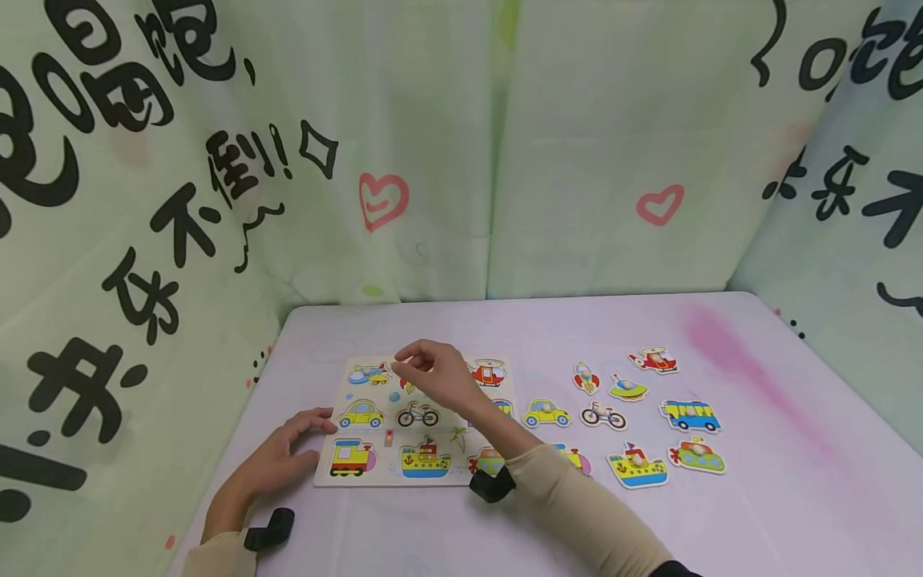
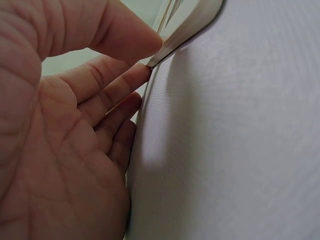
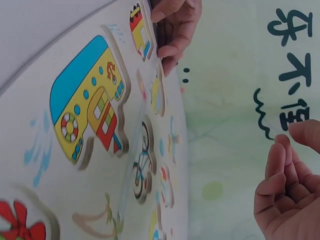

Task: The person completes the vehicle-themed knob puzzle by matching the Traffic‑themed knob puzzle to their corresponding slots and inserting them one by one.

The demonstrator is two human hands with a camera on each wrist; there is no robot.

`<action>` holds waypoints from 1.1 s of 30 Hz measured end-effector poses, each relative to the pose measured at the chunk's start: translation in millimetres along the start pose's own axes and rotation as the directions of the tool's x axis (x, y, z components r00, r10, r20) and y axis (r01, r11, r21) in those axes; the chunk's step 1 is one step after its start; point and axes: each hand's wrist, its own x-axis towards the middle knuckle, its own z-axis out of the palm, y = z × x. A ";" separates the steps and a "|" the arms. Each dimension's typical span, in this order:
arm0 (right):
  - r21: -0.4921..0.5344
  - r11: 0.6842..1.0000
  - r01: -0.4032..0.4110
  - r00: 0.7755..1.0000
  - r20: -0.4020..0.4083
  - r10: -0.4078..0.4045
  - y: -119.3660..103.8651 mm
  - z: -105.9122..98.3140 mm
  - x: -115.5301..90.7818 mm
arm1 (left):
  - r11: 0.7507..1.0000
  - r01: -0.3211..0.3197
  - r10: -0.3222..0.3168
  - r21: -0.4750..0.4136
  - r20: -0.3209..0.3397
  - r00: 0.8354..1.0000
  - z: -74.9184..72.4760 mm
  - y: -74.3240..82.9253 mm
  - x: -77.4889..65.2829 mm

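Observation:
A white puzzle board (image 1: 375,481) with vehicle pictures lies on the table. My left hand (image 1: 288,453) rests at its left edge, fingers fairly straight, fingertips touching the rim; in the left wrist view the thumb (image 2: 132,37) tip overlaps that edge. My right hand (image 1: 443,377) hovers over the board's upper middle, its fingers loosely bent, partly covering the top row. Nothing shows between the thumb and fingers of the right hand (image 3: 287,195) in the right wrist view. Near those fingertips is the airplane picture (image 1: 368,374); the ship recess (image 3: 90,100) appears large in the right wrist view.
Loose vehicle pieces lie right of the board: a helicopter (image 1: 654,361), a rocket (image 1: 586,377), a car (image 1: 546,412), a bicycle (image 1: 602,416), a bus (image 1: 690,416), a ship (image 1: 638,468), a submarine (image 1: 696,456) and others. The right sleeve (image 1: 577,505) partly covers a train piece (image 1: 577,459). Printed curtains surround the table.

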 end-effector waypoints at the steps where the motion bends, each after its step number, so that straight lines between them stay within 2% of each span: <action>1: -0.002 1.000 0.007 1.000 -0.004 -0.007 0.4 -2.4 -1.0 | 1.000 0.005 -0.005 0.000 -0.002 1.000 0.1 -0.1 0.1; 17: -0.076 0.997 0.022 0.999 -0.041 -0.025 7.8 -30.9 -19.2 | 0.999 -0.046 0.046 0.010 -0.013 0.999 -0.1 0.7 -2.9; 33: -0.139 0.990 -0.011 0.997 -0.082 0.000 23.3 -66.0 -37.7 | 0.999 -0.033 0.033 0.016 -0.011 0.999 0.2 1.7 -2.2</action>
